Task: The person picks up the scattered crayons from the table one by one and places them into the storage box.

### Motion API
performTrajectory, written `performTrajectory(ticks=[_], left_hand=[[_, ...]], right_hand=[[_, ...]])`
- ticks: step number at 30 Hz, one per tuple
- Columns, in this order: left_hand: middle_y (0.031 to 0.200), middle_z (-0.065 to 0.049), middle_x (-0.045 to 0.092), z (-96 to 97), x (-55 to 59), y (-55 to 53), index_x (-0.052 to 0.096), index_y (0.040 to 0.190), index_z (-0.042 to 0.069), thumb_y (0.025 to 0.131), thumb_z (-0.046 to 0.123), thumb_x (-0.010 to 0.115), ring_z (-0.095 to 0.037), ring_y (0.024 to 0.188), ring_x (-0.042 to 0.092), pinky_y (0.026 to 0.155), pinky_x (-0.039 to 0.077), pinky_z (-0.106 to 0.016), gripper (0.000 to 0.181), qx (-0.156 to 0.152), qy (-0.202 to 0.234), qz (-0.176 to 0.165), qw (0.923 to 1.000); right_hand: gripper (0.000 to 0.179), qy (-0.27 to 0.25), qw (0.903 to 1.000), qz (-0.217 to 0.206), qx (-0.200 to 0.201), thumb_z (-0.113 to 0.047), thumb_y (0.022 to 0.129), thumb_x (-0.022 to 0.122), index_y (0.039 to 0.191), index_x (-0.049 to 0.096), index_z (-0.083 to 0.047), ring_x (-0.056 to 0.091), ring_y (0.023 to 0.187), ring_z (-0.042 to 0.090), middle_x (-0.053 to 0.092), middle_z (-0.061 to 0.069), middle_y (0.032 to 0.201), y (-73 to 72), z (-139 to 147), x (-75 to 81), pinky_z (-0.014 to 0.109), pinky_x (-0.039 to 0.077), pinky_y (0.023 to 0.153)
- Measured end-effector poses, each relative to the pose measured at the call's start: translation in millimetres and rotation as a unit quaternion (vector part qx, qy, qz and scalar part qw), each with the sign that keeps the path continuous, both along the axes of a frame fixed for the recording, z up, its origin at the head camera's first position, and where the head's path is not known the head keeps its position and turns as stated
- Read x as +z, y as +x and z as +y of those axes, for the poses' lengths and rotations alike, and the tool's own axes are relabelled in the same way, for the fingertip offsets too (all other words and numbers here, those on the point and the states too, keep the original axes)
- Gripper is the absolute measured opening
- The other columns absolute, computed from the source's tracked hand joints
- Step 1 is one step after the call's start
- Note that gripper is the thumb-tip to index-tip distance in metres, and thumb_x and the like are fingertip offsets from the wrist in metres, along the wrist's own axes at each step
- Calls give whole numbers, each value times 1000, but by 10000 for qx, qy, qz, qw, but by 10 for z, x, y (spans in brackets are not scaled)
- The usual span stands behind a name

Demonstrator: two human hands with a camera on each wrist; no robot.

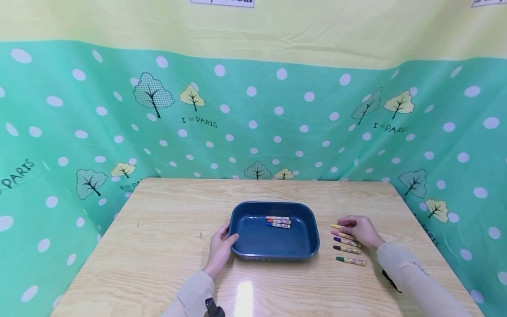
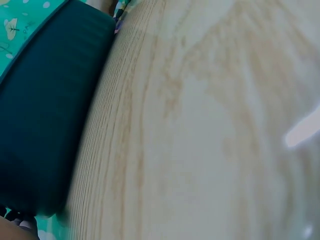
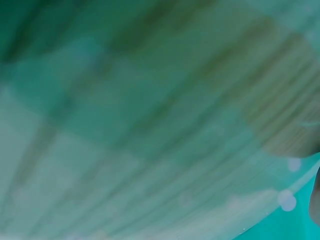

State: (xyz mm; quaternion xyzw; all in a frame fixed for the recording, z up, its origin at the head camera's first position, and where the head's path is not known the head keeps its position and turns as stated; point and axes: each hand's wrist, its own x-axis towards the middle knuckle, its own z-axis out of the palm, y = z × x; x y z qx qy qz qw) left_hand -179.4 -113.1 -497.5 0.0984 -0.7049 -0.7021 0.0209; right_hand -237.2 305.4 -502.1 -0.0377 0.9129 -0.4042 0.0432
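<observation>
A dark blue rectangular tray (image 1: 277, 254) stands on the table, and my left hand (image 1: 221, 246) grips its left wall with the thumb over the rim. Inside lie a pink-tipped crayon (image 1: 279, 218), an orange crayon (image 1: 280, 221) and a blue crayon (image 1: 278, 225). Right of the tray, my right hand (image 1: 362, 230) pinches a yellow crayon (image 1: 335, 226) between fingers and thumb. Below it, in a column, are a pink crayon (image 1: 342, 235), a purple crayon (image 1: 347, 241), a blackish crayon (image 1: 347, 249) and a green crayon (image 1: 350, 261). Fingers hide part of the yellow crayon.
The light wooden table (image 1: 174, 220) carries the tray and crayons. A green and yellow patterned cloth (image 1: 253, 110) hangs behind it and along both sides. The right wrist view shows mostly blurred tabletop (image 3: 125, 150).
</observation>
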Motion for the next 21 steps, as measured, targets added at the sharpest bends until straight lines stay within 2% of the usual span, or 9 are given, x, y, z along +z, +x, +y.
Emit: performTrajectory(ticks=[5,12,17,21], left_hand=[[142,-24,36,-14,-24,-14,40,134,-4,84,-3,53,-36,128,39,105,36,-40,52,15,28,25,10000],[142,-25,35,-3,-24,-16,40,134,-5,84,-3,54,-37,128,39,105,37,-40,52,23,8,38,10000],[142,-24,35,-8,-32,-16,41,134,-5,84,-3,54,-36,128,39,105,37,-40,52,56,21,6,10000],[142,-24,36,-7,-32,-21,41,134,-5,84,-3,53,-36,128,39,106,36,-40,52,53,39,27,10000]], right_hand=[[25,94,9999,-105,-6,-10,80,68,104,67,-1,64,87,16,68,13,99,-26,-5,17,18,54,70],[29,183,9990,-405,-77,-17,82,67,108,66,-5,61,93,20,66,13,107,-46,-20,165,31,54,79],[28,179,9998,-95,-11,-17,83,66,108,66,-4,61,97,26,65,15,108,-71,-56,301,33,55,80],[31,107,9998,139,-37,-20,84,66,109,66,-3,62,97,26,66,16,109,-81,-137,425,27,56,76]])
